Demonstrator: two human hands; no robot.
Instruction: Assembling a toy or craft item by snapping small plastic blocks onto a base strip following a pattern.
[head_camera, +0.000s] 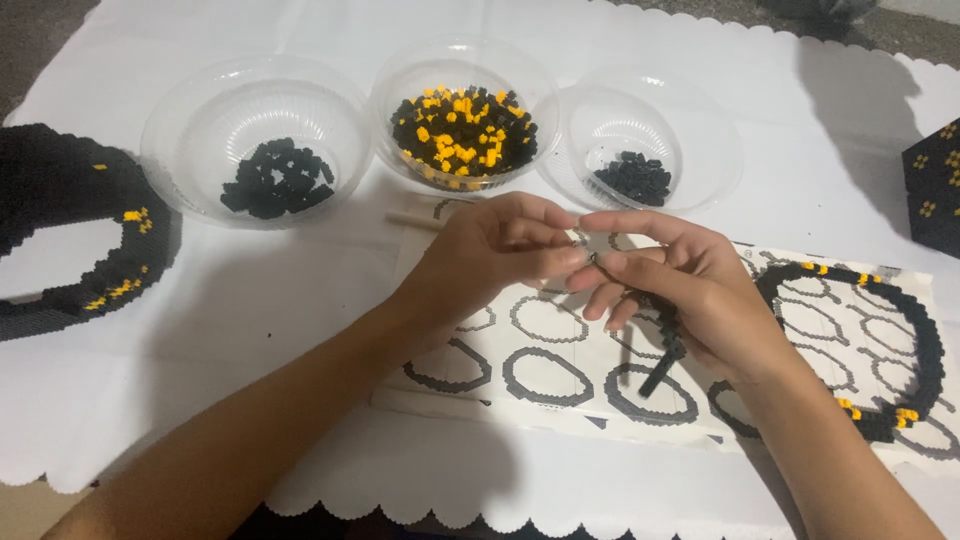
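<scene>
Your left hand (500, 250) and your right hand (680, 290) meet over the middle of the sheet (560, 375), fingertips touching. The left hand is closed, thumb and forefinger pinched together at the meeting point; whether a small block is between them, you cannot tell, it is too small to see. The right hand is curled around a thin black strip (665, 345) of blocks, which hangs down from the palm toward the near side, its lower end just above the printed rings on the sheet. On the sheet to the right lies a black ring (925, 340) with some yellow blocks. Far from you stand 3 clear bowls in a row: the left bowl (190, 120) holds black blocks, the middle bowl (455, 60) holds black and yellow blocks, the right bowl (700, 140) holds a few black blocks. At the left edge lies a bigger black ring (70, 180), and at the right edge a dark block piece (935, 190) with yellow dots. All rests on a white cloth (250, 330).
</scene>
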